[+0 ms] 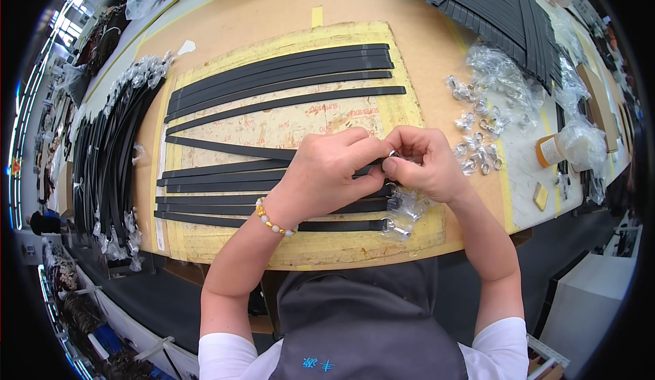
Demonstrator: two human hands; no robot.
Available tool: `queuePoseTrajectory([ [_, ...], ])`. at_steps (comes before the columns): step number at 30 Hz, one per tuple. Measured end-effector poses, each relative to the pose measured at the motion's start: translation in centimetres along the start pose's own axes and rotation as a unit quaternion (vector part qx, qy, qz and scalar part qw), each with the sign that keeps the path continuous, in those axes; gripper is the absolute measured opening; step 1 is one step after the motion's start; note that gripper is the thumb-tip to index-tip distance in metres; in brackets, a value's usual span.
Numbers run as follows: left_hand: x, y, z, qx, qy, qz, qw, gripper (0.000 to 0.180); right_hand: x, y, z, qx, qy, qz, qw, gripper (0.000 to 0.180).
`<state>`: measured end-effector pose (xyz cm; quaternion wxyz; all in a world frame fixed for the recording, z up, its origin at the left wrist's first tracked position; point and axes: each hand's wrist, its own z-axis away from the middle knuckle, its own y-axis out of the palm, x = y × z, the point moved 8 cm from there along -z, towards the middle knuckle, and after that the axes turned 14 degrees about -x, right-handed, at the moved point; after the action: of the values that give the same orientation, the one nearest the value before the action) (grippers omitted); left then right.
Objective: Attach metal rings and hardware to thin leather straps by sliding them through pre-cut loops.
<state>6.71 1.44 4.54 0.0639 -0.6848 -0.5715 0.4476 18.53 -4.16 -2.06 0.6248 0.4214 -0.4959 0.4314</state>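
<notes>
Both my hands meet over the right part of a yellow board (409, 117). My left hand (334, 165), with a beaded bracelet (273, 224) at its wrist, pinches the right end of a black strap (232, 148); that end is hidden by my fingers. My right hand (430, 165) is closed on a small metal ring (394, 153), mostly covered by my fingers, against the strap's end. Below my hands, several black straps have metal fittings in clear plastic (397, 230) at their right ends. Farther up the board, several plain straps (280, 73) lie side by side.
To the left hangs a thick bundle of black straps (112, 155) with plastic-wrapped ends. Loose wrapped metal fittings (481, 151) are scattered at the right. Beyond them are a pile of black strips (484, 11), an orange-and-white container (549, 151) and a yellow block (540, 196).
</notes>
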Motion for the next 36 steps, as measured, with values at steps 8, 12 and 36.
queuePoseTrajectory([
  [8,2.0,0.1,0.0,-0.008,-0.102,0.076,0.992,0.028,-0.2,-0.8,-0.4,-0.026,0.0,0.043,0.999,0.014],
  [12,2.0,0.3,0.0,0.015,-0.124,0.112,0.986,0.024,-0.5,-0.4,-0.5,0.011,0.009,-0.018,1.0,0.017],
  [36,2.1,0.3,0.1,-0.007,-0.081,0.089,0.993,0.023,-0.2,-0.2,-0.3,0.006,-0.01,0.014,1.0,0.018],
])
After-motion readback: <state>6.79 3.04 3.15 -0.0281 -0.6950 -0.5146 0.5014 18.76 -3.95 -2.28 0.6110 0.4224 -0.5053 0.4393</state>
